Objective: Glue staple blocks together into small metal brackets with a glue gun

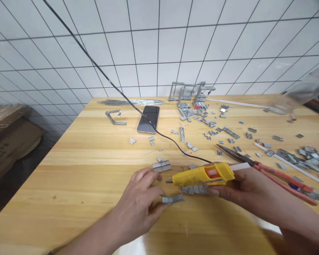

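My right hand is wrapped round a yellow hot glue gun, its nozzle pointing left and a white glue stick out of its back. Under the gun, at my right fingertips, shows a grey, crinkled strip; whether these fingers grip it cannot be seen. Between thumb and forefinger, my left hand pinches a small grey folded piece below the nozzle. Just past my left fingers, another grey folded piece lies on the wooden table.
A black cable hangs across the table, over a phone. Red-handled pliers lie at right, near a heap of grey scraps. Small grey frames stand by the tiled wall, beside thin wires. Cardboard boxes stand left.
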Action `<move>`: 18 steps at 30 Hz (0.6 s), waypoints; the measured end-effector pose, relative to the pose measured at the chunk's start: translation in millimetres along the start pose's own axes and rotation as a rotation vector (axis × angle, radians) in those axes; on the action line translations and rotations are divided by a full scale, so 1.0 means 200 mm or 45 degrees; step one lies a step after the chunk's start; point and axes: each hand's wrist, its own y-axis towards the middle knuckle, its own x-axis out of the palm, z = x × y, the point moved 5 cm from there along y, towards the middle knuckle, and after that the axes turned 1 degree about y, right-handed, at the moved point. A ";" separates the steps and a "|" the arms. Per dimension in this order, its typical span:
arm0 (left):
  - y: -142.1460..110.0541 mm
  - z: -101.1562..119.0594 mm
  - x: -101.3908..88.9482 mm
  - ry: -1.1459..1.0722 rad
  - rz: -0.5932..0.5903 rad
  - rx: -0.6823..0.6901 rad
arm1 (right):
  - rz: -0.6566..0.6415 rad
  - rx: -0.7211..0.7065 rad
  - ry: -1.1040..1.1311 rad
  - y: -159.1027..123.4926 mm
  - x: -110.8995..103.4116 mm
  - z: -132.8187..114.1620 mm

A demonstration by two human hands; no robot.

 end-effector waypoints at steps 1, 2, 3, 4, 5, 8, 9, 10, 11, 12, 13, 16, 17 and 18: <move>0.00 0.00 0.00 -0.005 0.015 0.012 | -0.001 -0.005 0.022 0.00 0.00 0.00; 0.01 0.00 0.00 -0.008 0.037 0.020 | -0.003 -0.010 0.037 0.00 0.00 0.00; 0.01 -0.01 0.00 -0.009 0.058 0.024 | -0.004 -0.012 0.048 0.00 0.00 0.01; 0.01 -0.01 0.00 -0.007 0.082 0.030 | -0.002 -0.017 0.053 0.00 0.00 0.01; 0.01 -0.02 0.00 -0.003 0.107 0.032 | 0.004 -0.021 0.053 0.00 0.00 0.01; 0.01 -0.03 -0.01 0.005 0.169 0.031 | 0.013 -0.024 0.071 0.00 -0.01 0.02; 0.01 -0.04 -0.01 0.009 0.179 0.026 | 0.010 -0.026 0.077 0.00 -0.01 0.02; 0.01 -0.04 -0.01 0.015 0.184 0.019 | 0.007 -0.029 0.079 0.00 -0.01 0.02; 0.01 -0.05 -0.01 0.024 0.183 0.008 | -0.003 -0.027 0.084 0.00 0.00 0.02; 0.01 -0.05 -0.01 0.034 0.182 -0.002 | -0.012 -0.026 0.084 0.00 0.00 0.02; 0.01 -0.04 -0.01 0.043 0.181 -0.011 | -0.019 -0.021 0.081 0.00 0.00 0.02; 0.01 -0.03 -0.02 0.061 0.177 -0.031 | -0.022 -0.008 0.056 0.01 0.01 0.01; 0.00 -0.03 -0.03 0.066 0.171 -0.038 | -0.019 -0.001 0.045 0.01 0.01 0.00; 0.00 -0.02 -0.03 0.071 0.161 -0.047 | -0.015 0.007 0.036 0.01 0.01 0.00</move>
